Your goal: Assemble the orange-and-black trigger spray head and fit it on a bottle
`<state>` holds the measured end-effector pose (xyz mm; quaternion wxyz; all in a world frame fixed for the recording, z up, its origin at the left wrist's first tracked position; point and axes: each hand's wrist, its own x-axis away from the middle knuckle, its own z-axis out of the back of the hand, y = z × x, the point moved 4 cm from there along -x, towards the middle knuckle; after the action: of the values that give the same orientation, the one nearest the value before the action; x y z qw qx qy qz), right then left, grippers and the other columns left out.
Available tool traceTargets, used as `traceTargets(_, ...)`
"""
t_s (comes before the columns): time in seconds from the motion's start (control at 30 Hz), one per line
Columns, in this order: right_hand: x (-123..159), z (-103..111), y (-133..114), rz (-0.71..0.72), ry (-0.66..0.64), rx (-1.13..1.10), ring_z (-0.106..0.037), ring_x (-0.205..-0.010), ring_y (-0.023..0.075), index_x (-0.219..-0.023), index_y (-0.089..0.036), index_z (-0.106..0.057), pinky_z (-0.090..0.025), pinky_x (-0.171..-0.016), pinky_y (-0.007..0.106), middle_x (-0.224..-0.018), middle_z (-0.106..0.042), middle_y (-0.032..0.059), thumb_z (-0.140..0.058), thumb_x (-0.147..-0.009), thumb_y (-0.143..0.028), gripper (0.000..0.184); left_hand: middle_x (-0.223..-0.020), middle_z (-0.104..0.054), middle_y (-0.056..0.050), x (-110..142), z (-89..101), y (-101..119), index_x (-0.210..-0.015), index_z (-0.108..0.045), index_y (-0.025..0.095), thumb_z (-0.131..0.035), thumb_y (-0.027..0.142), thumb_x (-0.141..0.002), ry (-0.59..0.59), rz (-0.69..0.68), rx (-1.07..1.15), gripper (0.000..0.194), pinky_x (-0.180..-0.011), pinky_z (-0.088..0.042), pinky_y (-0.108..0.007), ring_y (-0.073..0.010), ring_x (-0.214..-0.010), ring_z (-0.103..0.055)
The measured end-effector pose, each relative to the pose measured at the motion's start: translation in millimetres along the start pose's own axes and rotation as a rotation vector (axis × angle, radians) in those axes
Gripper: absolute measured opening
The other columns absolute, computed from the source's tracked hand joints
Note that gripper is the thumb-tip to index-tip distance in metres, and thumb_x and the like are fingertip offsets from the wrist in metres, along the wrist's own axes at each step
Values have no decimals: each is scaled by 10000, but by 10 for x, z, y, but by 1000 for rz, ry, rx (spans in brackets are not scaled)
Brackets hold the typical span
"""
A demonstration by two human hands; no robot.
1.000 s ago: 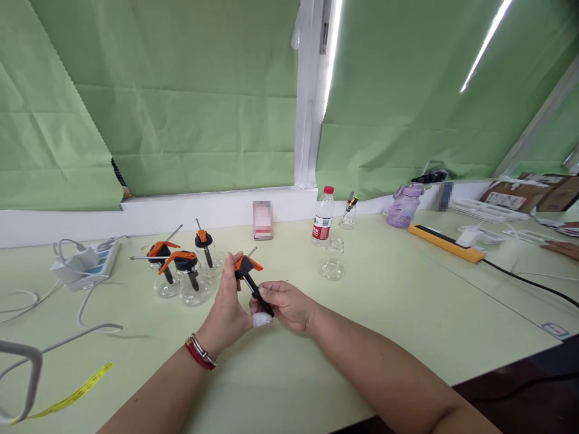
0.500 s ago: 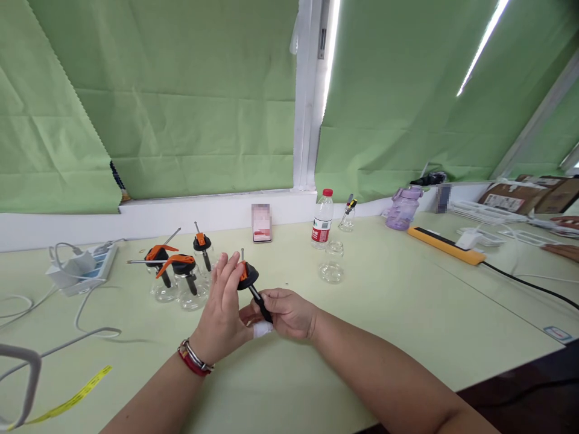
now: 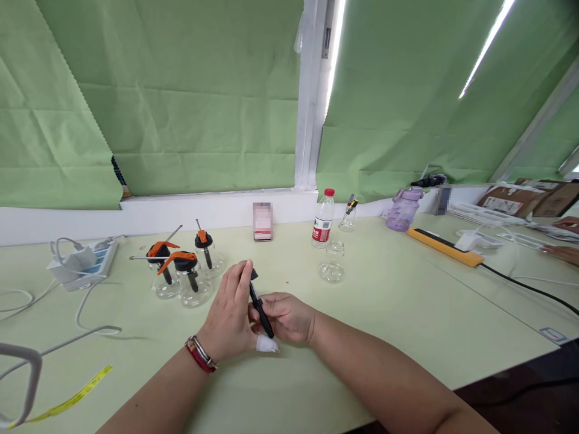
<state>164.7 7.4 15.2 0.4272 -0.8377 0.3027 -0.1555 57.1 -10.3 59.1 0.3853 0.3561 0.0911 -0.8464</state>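
Observation:
My left hand (image 3: 230, 310), with white wrapping on its thumb, is closed around the cap end of a black pump head (image 3: 260, 308), hiding most of that cap. Its dark tube slants down to the right. My right hand (image 3: 289, 316) pinches this tube from the right side. To the left of my hands stand three glass jars (image 3: 193, 295) fitted with similar black pump heads (image 3: 185, 261), which have orange levers and thin metal spouts. An open glass jar (image 3: 332, 271) stands beyond my right hand.
A red-capped water bottle (image 3: 322, 220), a phone (image 3: 263, 222) and a jar of screwdrivers (image 3: 348, 223) stand along the back. To the right are a purple bottle (image 3: 402, 210) and an orange power strip (image 3: 446, 247). A white power strip (image 3: 106, 259) and cables lie left. Another person's hand (image 3: 563, 252) shows far right.
My left hand has turned over the pump head, so its orange lever and spout are now hidden. Both hands have shifted slightly right and the tube's lower end sits a little lower.

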Motion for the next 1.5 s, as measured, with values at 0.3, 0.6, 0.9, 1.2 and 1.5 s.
traceTargets(0.3, 21, -19, 3, -27, -23, -7, -534, -732, 135, -720, -119, -585, -367, -674, 271, -759, -562, 37, -662, -759, -417, 310, -1256, -396, -188, -3, 50, 103, -1425, -94, 162, -686, 427, -555, 84, 22, 51, 1085, -941, -388, -530, -379, -1170, -406)
traceTargets(0.6, -10, -6, 31, -5, -3, -16, -538, -676, 128, -731, -128, -582, -363, -651, 270, -773, -591, 43, -646, -759, -460, 339, -1280, -397, -180, 5, 43, 43, -1411, -112, 171, -702, 429, -527, 31, 67, 95, 1093, -917, -415, -521, -373, -1156, -428)
traceTargets(0.9, -10, -48, 28, 49, 46, -40, -552, -644, 127, -730, -127, -572, -359, -593, 257, -813, -598, 53, -649, -755, -453, 337, -1314, -343, -201, 27, 38, 20, -1381, -168, 157, -733, 455, -522, 99, 95, 105, 1070, -992, -351, -541, -387, -1247, -339)
traceTargets(1.2, -27, -42, -23, 72, -2, 21, -592, -659, 139, -813, -122, -577, -412, -604, 277, -863, -618, 72, -635, -774, -449, 335, -1358, -271, -211, 25, 63, 57, -1368, -179, 176, -719, 404, -545, 105, 85, 108, 1010, -982, -350, -542, -393, -1275, -294)
traceTargets(1.5, -31, 0, -179, 216, 166, 132, -631, -595, 156, -869, -160, -508, -494, -580, 303, -705, -614, -1, -711, -702, -418, 368, -1367, -267, -208, 31, -2, 68, -1342, -222, 155, -682, 429, -535, -83, -3, -25, 968, -999, -275, -575, -410, -1260, -270)
